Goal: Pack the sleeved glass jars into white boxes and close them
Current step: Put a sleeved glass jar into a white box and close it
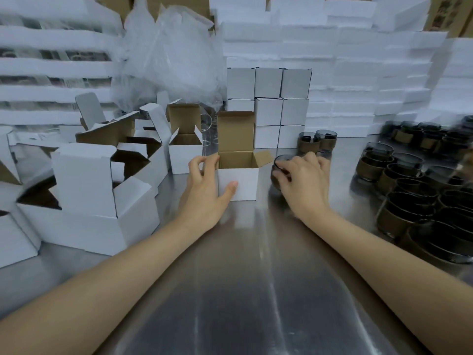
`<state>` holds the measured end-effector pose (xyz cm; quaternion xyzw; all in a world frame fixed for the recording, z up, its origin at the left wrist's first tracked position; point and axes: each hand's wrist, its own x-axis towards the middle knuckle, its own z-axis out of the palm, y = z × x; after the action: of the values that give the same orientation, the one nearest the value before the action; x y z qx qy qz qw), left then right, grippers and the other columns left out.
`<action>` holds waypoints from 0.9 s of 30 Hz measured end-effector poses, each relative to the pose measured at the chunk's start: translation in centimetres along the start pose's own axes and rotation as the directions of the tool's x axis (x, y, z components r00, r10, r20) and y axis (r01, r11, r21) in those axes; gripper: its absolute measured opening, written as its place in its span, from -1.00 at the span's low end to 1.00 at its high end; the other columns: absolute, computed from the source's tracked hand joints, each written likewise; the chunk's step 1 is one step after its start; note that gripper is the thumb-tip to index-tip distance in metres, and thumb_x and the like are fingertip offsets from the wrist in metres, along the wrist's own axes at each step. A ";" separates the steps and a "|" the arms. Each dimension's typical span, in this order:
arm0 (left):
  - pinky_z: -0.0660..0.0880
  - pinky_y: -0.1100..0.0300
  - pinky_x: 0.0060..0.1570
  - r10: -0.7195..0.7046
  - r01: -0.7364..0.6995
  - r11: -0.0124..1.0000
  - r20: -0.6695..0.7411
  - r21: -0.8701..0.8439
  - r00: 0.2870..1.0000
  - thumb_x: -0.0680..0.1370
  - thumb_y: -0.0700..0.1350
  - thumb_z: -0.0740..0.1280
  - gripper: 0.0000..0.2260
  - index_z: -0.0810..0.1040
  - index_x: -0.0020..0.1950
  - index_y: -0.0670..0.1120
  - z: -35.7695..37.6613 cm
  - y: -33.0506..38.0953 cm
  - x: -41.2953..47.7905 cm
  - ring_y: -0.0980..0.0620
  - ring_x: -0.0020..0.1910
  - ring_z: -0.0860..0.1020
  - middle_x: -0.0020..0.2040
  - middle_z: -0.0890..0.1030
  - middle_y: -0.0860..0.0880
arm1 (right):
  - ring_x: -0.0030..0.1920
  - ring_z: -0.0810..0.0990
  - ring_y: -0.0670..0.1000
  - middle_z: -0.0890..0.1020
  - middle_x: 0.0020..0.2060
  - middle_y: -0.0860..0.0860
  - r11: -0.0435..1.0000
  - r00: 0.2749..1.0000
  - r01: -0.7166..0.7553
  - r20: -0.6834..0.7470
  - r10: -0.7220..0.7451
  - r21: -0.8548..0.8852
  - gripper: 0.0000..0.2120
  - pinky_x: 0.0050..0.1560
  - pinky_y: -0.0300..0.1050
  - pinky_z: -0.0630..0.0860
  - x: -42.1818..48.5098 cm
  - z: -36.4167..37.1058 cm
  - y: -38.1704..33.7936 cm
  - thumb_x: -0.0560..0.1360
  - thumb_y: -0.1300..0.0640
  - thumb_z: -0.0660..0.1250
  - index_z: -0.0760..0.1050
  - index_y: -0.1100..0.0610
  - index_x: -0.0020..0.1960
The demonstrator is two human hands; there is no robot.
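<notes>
View: head camera.
Box: stood mid-table, lid flap up, side flaps out; nothing showed inside.
Left hand: gripped the box, thumb on its front face, fingers curled at its left flap.
Right hand: fingers curled over the jar.
Jar: sat on the table just right of the box, not yet in it.
Done: a small stack of closed boxes stood behind, toward the far edge.
Left: many spare jars crowded the right edge, and open boxes waited by the left edge.
Progress: likely early, with most jars unpacked.
</notes>
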<state>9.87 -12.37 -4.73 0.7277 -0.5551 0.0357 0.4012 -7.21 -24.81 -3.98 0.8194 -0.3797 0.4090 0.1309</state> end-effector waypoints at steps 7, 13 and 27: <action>0.16 0.07 0.39 -0.214 0.223 0.967 0.080 -0.127 0.974 0.63 0.07 0.15 -0.36 -0.19 0.57 0.06 0.2 -0.9 0.6 -0.06 0.48 0.18 0.56 -0.03 0.00 | 0.18 0.41 0.08 0.57 0.18 0.00 0.943 0.963 0.041 0.239 -0.125 0.330 -0.66 0.11 -0.09 0.34 0.2 -0.6 -0.8 0.51 0.06 0.39 0.54 0.06 0.26; 0.02 0.03 0.45 -0.198 0.211 0.971 0.116 -0.116 0.973 0.61 -0.03 0.23 -0.20 -0.40 0.50 0.13 0.2 -1.0 0.3 -0.10 0.55 -0.06 0.57 -0.26 -0.03 | 0.14 0.47 0.07 0.33 0.38 0.12 0.839 0.841 -0.238 0.537 -0.074 0.489 -0.50 0.28 -0.06 0.37 0.0 0.7 0.4 0.47 0.14 0.42 0.32 0.07 0.35; -0.17 0.03 0.42 0.280 -0.282 0.921 0.047 0.268 0.959 0.50 -0.12 0.35 -0.25 0.01 0.56 0.13 -0.2 1.6 -1.2 0.03 0.51 -0.26 0.55 -0.21 0.03 | 0.06 0.43 -0.21 0.34 0.14 -0.04 0.691 0.985 -0.081 0.165 -0.057 0.719 -0.40 0.04 -0.54 0.34 -0.4 -0.3 -1.0 0.35 -0.03 0.40 0.29 -0.01 0.33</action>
<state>8.10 -11.40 -4.36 0.6890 -0.6450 0.1660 0.2859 -6.83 -23.77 -3.98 0.8348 -0.2034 0.4528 -0.2382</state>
